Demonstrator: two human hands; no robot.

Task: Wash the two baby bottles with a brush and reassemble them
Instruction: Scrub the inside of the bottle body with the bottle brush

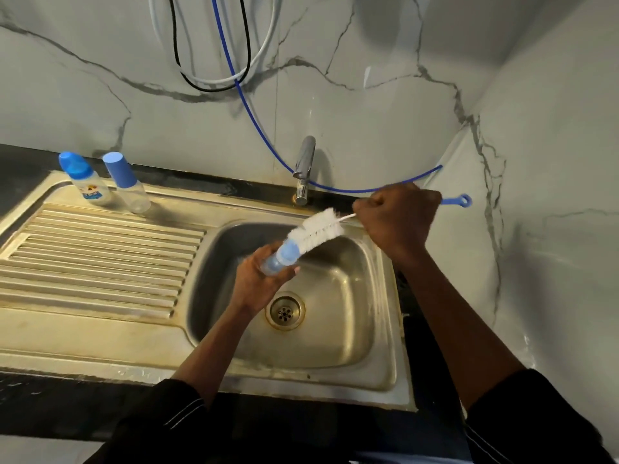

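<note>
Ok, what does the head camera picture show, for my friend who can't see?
Over a steel sink, a person's left hand holds a pale blue bottle part while the right hand grips a white brush against it. A printed bottle and a plain bottle stand on the drainboard.

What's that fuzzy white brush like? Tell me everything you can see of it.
The brush has a fluffy white bristle head on a thin white stem, and a blue handle ending in a ring. The right hand grips the handle in a fist, hiding its middle. It slants over the sink basin, head lower, bristle tip meeting the blue bottle part that the left hand holds.
</note>
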